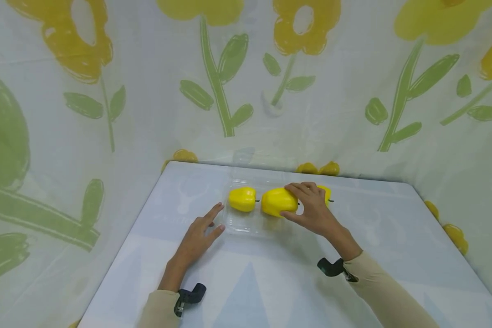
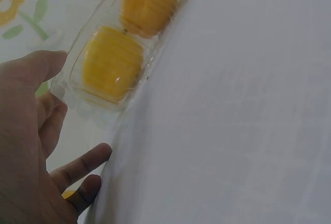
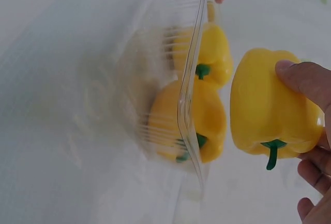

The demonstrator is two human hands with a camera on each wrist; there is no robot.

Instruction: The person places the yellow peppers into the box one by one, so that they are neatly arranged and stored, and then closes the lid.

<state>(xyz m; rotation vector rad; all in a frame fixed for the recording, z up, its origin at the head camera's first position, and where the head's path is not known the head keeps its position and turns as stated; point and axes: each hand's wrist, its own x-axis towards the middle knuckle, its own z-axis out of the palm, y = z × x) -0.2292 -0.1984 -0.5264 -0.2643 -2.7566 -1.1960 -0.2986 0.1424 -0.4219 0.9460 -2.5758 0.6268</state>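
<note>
My right hand point(image 1: 311, 207) grips a yellow bell pepper point(image 1: 278, 202) with a green stem, thumb on one side and fingers on the other. In the right wrist view this pepper point(image 3: 274, 105) is held above a clear plastic container point(image 3: 187, 100). Inside the container stand other yellow peppers, one at its left end point(image 1: 242, 199) and another point(image 1: 325, 193) partly hidden behind my right hand. My left hand point(image 1: 197, 237) is at the container's left end, its fingers spread. In the left wrist view, its thumb point(image 2: 49, 64) is against the container's corner.
The container's clear lid point(image 1: 262, 159) seems to stand raised at the back. All of this is on a white table point(image 1: 180, 187) with pale blue triangle prints. A flower-patterned cloth point(image 1: 336, 100) hangs behind and beside the table.
</note>
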